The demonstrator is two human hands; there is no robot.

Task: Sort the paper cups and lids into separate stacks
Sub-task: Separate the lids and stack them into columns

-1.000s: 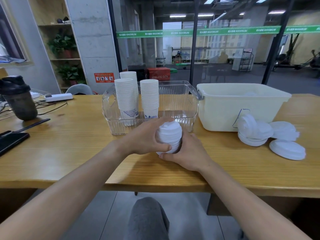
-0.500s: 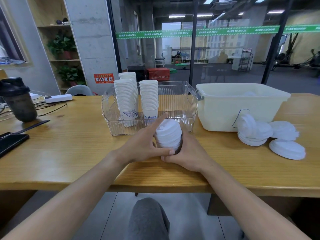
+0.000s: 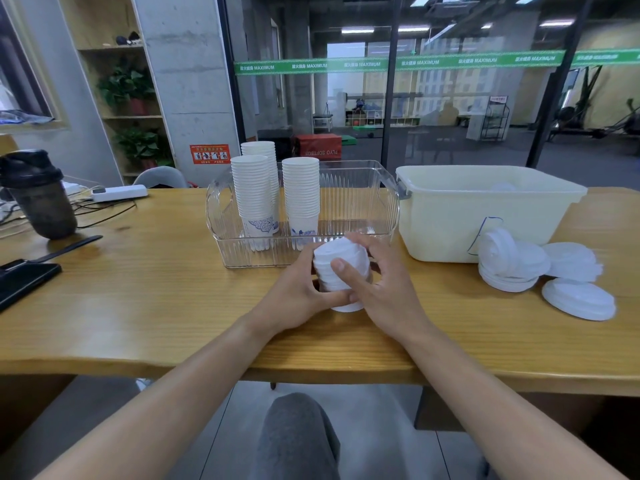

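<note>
Both hands were closed around one stack of white lids [image 3: 341,268] that stood on the wooden worktop [image 3: 156,289], just in front of the clear plastic basket [image 3: 360,209]. The left hand [image 3: 294,296] wrapped the stack from its 9 o'clock side, with the thumb curled under the near face. The right hand [image 3: 384,285] held it from the 3 o'clock side, the thumb pressed on the front of the lids and the fingers curled over the top edge. The long axis of the stack was nearly upright, leaning a little toward the person. Neither hand was nearer; the stack was between them, so I judge that either one could carry it.

The loose lids [image 3: 512,265] lay at 3 o'clock from the hands, well apart, leaning against the cream tub [image 3: 485,216], with more flat lids [image 3: 578,297] further right. The right hand was on that side, and the worktop between looked free of things. The paper cups [image 3: 254,192] stood in three stacks inside the basket, at 11 o'clock from the hands, the second stack [image 3: 300,195] nearest. The front wall of the basket stood directly behind the held stack and would block a push forward.

Far at 9 o'clock were a dark shaker bottle [image 3: 38,195] and a black phone [image 3: 24,282].
</note>
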